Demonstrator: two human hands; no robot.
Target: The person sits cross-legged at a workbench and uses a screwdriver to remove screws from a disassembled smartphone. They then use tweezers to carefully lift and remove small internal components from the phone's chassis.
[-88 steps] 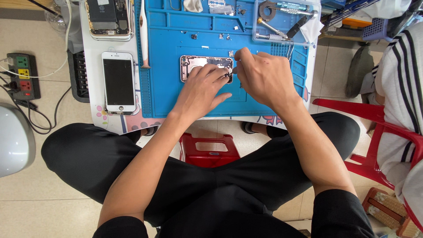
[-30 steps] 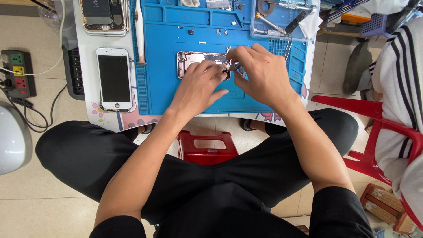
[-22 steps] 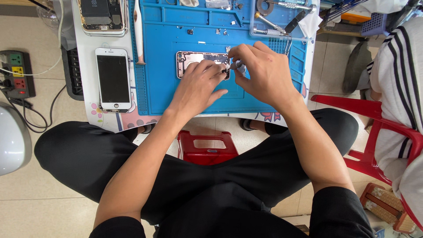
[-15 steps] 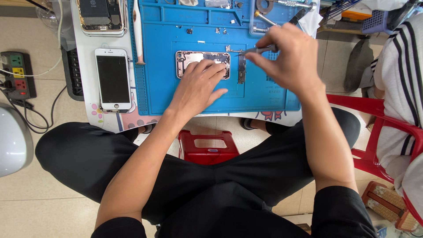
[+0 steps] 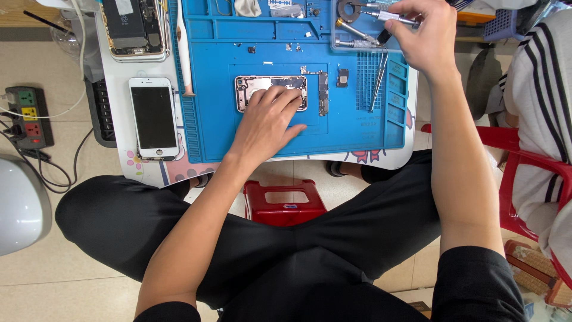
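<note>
- Head view, taking the blue repair mat [image 5: 357,134] as landmark: off its left edge lies a white phone [image 5: 154,117], screen intact, untouched.
- On the mat's middle, the left hand [image 5: 268,122] lies flat, fingers spread, pinning the opened phone chassis [image 5: 262,89].
- Just right of the chassis lie a loose narrow board [image 5: 323,95] and a small square part [image 5: 342,77]: stripping looks partly done.
- At the mat's top right corner, the right hand [image 5: 420,33] pinches a silver screwdriver [image 5: 390,16] over the tool tray.

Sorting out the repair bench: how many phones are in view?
3. A white phone lies screen-up left of the blue mat; an opened phone sits above it; a stripped phone shell lies mid-mat under the left hand. Others may sit outside the frame.
</note>
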